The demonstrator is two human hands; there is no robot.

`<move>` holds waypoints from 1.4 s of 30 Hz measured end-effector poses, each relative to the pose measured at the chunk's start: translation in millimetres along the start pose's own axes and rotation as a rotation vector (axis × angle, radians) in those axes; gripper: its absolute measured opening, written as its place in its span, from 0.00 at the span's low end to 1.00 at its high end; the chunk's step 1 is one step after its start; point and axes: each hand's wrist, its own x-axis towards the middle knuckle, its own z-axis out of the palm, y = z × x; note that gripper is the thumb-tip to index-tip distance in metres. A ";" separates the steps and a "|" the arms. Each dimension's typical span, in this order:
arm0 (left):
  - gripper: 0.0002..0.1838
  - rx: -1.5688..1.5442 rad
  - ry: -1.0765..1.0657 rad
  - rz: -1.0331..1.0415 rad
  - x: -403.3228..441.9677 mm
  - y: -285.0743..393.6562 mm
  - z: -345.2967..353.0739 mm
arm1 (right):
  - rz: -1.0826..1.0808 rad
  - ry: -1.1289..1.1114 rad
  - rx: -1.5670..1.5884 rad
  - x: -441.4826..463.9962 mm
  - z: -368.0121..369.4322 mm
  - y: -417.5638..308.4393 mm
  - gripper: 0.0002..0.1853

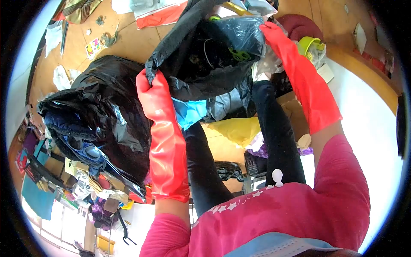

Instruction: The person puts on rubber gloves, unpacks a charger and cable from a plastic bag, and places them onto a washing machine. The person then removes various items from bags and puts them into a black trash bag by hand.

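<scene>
Both of my hands wear long red rubber gloves. My left hand [150, 80] is closed on the left rim of an open black trash bag [201, 88], whose dark inside faces up. On the bag's right side, my right hand [270, 31] is closed at a crumpled piece of clear plastic [246, 34]; whether it also grips the bag's rim I cannot tell. A bright green item shows inside the bag. Below the rim hangs a light blue piece [189, 112]. Left of my left hand, a full black bag [115, 107] stands with dark clothing at its mouth.
A yellow bag [237, 130] lies between my legs. Right of the bag are a green container [309, 45] and a dark red round object [299, 28]. Scraps and papers litter the tiled floor [128, 36] ahead. Mixed clutter is piled at the lower left.
</scene>
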 end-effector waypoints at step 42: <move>0.13 0.070 -0.089 -0.172 -27.1 -28.0 -14.6 | -1.108 -0.402 -1.112 -168.2 143.7 79.9 0.04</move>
